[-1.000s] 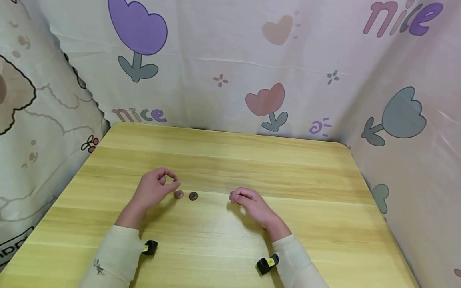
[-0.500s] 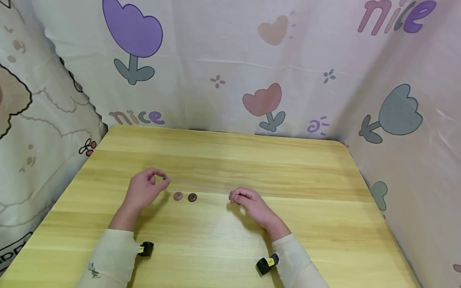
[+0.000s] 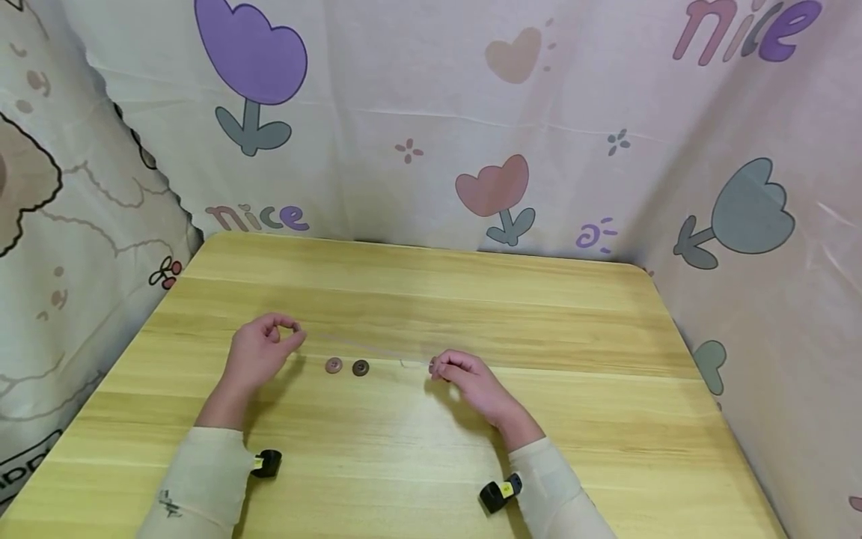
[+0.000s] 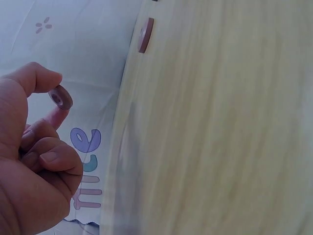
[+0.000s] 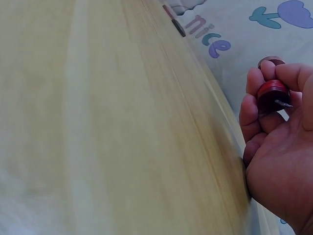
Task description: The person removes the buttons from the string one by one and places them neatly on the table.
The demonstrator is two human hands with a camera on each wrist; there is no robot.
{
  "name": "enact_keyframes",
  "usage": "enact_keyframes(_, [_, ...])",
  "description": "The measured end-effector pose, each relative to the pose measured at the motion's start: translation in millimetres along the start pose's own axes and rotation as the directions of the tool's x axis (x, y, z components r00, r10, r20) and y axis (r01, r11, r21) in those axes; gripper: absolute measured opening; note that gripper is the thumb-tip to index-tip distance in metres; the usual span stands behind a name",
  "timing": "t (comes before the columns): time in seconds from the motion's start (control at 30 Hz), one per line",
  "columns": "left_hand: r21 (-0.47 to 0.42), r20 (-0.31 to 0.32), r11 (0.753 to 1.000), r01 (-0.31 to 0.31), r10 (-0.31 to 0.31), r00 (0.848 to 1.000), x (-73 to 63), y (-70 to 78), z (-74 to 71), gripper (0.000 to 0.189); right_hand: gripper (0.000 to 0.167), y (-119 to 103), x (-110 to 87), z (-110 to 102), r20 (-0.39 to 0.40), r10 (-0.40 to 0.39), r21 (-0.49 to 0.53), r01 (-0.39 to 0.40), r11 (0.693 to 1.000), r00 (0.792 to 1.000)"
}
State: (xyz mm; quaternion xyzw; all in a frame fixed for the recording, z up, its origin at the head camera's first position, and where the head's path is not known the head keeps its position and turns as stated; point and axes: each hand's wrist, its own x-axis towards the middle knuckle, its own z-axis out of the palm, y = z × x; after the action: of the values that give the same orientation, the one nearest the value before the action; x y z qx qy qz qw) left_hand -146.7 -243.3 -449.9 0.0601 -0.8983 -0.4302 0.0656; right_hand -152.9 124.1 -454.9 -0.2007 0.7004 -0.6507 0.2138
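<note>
My left hand [image 3: 256, 350] pinches a brown button [image 4: 61, 97] between thumb and forefinger, raised over the table; its other fingers are curled. A thin pale thread [image 3: 373, 349] runs from this hand across to my right hand [image 3: 474, 383]. That right hand grips a small stack of red and dark buttons [image 5: 274, 95], seen between the fingers in the right wrist view, with a short thread end poking out. Its fingers hide part of the stack. On the table between the hands lie a reddish-brown button [image 3: 333, 365] and a dark brown button [image 3: 361, 367], side by side.
The wooden table [image 3: 417, 464] has a back edge along a printed curtain [image 3: 404, 97], which also hangs at both sides. Each wrist wears a small black camera; one left [image 3: 268, 463], one right [image 3: 500, 494].
My left hand has moved left, away from the two loose buttons, with the button in its pinch and the thread stretching longer. The right hand has stayed in place.
</note>
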Motion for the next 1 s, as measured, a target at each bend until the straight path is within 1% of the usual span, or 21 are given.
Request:
enact_keyframes(0.07, [-0.005, 0.000, 1.000, 0.004, -0.004, 1.000, -0.8, -1.3, -0.6, 0.027, 0.022, 0, 0.3, 1, -0.004, 0.005, -0.001, -0.005, 1.000, 1.000])
enact_keyframes(0.17, [0.011, 0.021, 1.000, 0.003, -0.003, 1.000, -2.3, -3.0, -1.6, 0.025, 0.021, 0, 0.6, 1, -0.009, 0.010, 0.002, -0.010, 1.000, 1.000])
enact_keyframes(0.3, [0.039, 0.086, 0.999, -0.007, 0.003, 0.996, -4.9, -5.0, -2.7, 0.025, 0.021, 0, 0.6, 1, -0.013, 0.008, 0.006, -0.008, 1.000, 1.000])
enact_keyframes(0.43, [0.045, 0.156, 0.999, -0.007, 0.000, 0.988, -7.3, -7.5, -2.7, 0.024, 0.021, 0, 0.9, 0, -0.012, 0.004, 0.005, -0.004, 1.000, 1.000])
enact_keyframes(0.57, [0.052, 0.203, 0.999, 0.002, -0.012, 0.979, -8.8, -10.5, -0.5, 0.022, 0.021, 0, 1.6, 0, -0.008, 0.003, 0.004, -0.003, 1.000, 1.000])
enact_keyframes(0.7, [0.052, 0.226, 0.999, 0.006, -0.018, 0.974, -9.3, -11.9, 2.2, 0.021, 0.021, 0, 1.5, 0, -0.008, 0.008, -0.001, -0.008, 1.000, 1.000])
enact_keyframes(0.87, [0.070, 0.237, 0.997, -0.023, 0.006, 0.972, -9.2, -12.5, 4.2, 0.021, 0.021, 0, 1.2, 0, -0.018, 0.022, -0.004, -0.022, 1.000, 1.000])
enact_keyframes(1.0, [0.075, 0.251, 0.997, -0.030, 0.011, 0.968, -10.4, -13.1, 4.7, 0.021, 0.021, 1, 1.2, 0, -0.018, 0.025, 0.001, -0.025, 1.000, 1.000])
